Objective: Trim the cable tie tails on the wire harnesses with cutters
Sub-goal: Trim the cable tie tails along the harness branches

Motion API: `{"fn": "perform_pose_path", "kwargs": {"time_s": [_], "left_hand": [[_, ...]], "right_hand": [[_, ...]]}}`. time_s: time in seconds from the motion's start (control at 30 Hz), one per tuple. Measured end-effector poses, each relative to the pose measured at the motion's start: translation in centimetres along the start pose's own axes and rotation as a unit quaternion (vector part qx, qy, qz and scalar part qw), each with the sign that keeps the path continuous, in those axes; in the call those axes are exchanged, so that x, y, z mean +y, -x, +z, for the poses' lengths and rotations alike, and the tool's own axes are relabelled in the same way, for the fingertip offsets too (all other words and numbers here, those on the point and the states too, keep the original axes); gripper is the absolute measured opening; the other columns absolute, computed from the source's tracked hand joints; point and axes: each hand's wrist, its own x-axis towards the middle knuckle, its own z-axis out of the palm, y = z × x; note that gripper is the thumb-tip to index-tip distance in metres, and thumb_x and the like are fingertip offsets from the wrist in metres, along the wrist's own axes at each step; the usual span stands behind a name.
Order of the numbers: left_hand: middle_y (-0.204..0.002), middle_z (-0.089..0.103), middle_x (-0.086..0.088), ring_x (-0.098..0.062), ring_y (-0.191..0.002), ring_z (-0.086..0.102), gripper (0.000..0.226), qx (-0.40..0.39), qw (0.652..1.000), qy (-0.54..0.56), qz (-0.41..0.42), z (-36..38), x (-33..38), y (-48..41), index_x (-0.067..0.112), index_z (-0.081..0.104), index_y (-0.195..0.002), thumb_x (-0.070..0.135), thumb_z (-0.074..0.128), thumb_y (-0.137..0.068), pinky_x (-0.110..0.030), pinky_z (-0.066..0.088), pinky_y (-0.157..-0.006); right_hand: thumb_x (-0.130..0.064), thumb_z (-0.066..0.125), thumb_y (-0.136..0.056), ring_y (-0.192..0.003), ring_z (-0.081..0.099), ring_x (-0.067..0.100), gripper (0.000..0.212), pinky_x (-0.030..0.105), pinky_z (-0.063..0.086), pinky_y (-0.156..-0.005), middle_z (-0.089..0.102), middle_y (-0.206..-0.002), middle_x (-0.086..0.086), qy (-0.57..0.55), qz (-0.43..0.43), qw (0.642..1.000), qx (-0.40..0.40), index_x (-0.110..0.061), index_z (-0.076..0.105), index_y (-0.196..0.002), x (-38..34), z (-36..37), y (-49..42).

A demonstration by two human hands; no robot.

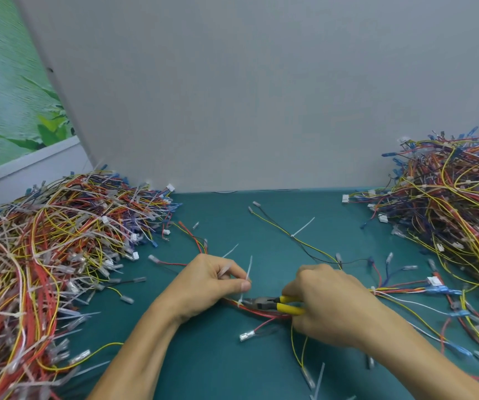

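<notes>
A wire harness (400,290) of red, yellow and white wires lies across the green table in front of me. My left hand (203,284) pinches a white cable tie tail (249,269) that stands upright from the harness. My right hand (327,301) grips yellow-handled cutters (273,304), whose dark jaws sit at the base of that tail, just under my left thumb. Another tie tail (303,226) sticks out of a yellow and black wire pair farther back.
A big heap of harnesses (45,255) with long tie tails fills the left side. A second heap (452,203) rises at the right. A grey wall (232,96) closes the back. Loose terminals and cut tails (317,379) lie on the table (203,370).
</notes>
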Motion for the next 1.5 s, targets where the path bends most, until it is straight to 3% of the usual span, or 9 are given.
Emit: {"fn": "perform_pose_path", "kwargs": {"time_s": [0.33, 0.5, 0.67, 0.93, 1.13, 1.3, 1.5], "left_hand": [[-0.06, 0.038, -0.008, -0.016, -0.06, 0.03, 0.019, -0.006, 1.0, 0.02, 0.006, 0.0, -0.2, -0.1, 0.017, 0.073, -0.074, 0.034, 0.073, -0.067, -0.028, 0.023, -0.056], [-0.059, 0.033, -0.008, -0.016, -0.058, 0.028, 0.017, -0.002, 1.0, 0.021, 0.011, 0.0, -0.3, -0.1, 0.019, 0.073, -0.074, 0.034, 0.074, -0.067, -0.026, 0.021, -0.053], [-0.056, 0.033, -0.005, -0.016, -0.058, 0.028, 0.012, -0.005, 0.999, 0.036, 0.01, 0.0, -0.5, -0.1, 0.021, 0.074, -0.072, 0.033, 0.074, -0.068, -0.027, 0.021, -0.054], [-0.058, 0.033, -0.007, -0.015, -0.057, 0.028, 0.009, -0.005, 0.999, 0.04, 0.016, 0.0, -0.6, -0.2, 0.024, 0.074, -0.071, 0.033, 0.074, -0.068, -0.027, 0.022, -0.054], [-0.052, 0.032, 0.001, -0.01, -0.053, 0.027, 0.009, -0.006, 0.999, 0.04, 0.014, 0.0, -0.8, -0.3, 0.024, 0.074, -0.07, 0.033, 0.075, -0.067, -0.023, 0.022, -0.051], [-0.057, 0.034, -0.005, -0.01, -0.055, 0.03, 0.011, -0.009, 0.999, 0.026, 0.018, 0.0, -0.9, -0.3, 0.024, 0.074, -0.071, 0.035, 0.075, -0.066, -0.022, 0.024, -0.052], [-0.058, 0.039, -0.01, -0.019, -0.055, 0.032, 0.007, 0.023, 0.997, 0.076, 0.009, -0.2, -0.7, -0.2, 0.018, 0.073, -0.069, 0.024, 0.077, -0.07, -0.022, 0.028, -0.051]], "right_hand": [[-0.029, 0.055, -0.076, -0.078, 0.048, 0.028, 0.009, 0.027, 0.025, -0.048, 0.042, -0.074, -0.004, 0.007, 0.007, 1.0, -0.001, -0.021, 0.055, -0.076, 0.0, -0.1, 0.0], [-0.026, 0.055, -0.076, -0.072, 0.045, 0.029, 0.019, 0.027, 0.022, -0.046, 0.039, -0.068, -0.003, 0.016, 0.005, 1.0, -0.003, -0.02, 0.044, -0.061, 0.0, 0.0, 0.0], [-0.024, 0.054, -0.075, -0.072, 0.047, 0.03, 0.005, 0.027, 0.024, -0.046, 0.041, -0.069, -0.002, 0.013, -0.007, 1.0, 0.001, -0.019, 0.054, -0.075, 0.0, 0.0, 0.0], [-0.024, 0.055, -0.075, -0.071, 0.047, 0.029, 0.005, 0.027, 0.025, -0.046, 0.043, -0.068, -0.001, 0.006, -0.005, 1.0, -0.007, -0.02, 0.056, -0.075, -0.1, 0.0, -0.1], [-0.026, 0.055, -0.076, -0.072, 0.045, 0.031, 0.011, 0.027, 0.023, -0.046, 0.04, -0.067, 0.0, 0.013, -0.002, 1.0, 0.001, -0.02, 0.049, -0.069, -0.3, 0.3, 0.1], [-0.024, 0.055, -0.076, -0.071, 0.043, 0.032, 0.02, 0.027, 0.02, -0.046, 0.037, -0.067, -0.001, 0.017, 0.002, 1.0, 0.007, -0.021, 0.041, -0.062, -0.4, 0.6, 0.1], [-0.026, 0.054, -0.08, -0.071, 0.042, 0.031, 0.011, 0.027, 0.019, -0.047, 0.036, -0.068, -0.002, 0.027, 0.003, 1.0, 0.012, -0.022, 0.047, -0.073, -0.5, 1.0, 0.1]]}}
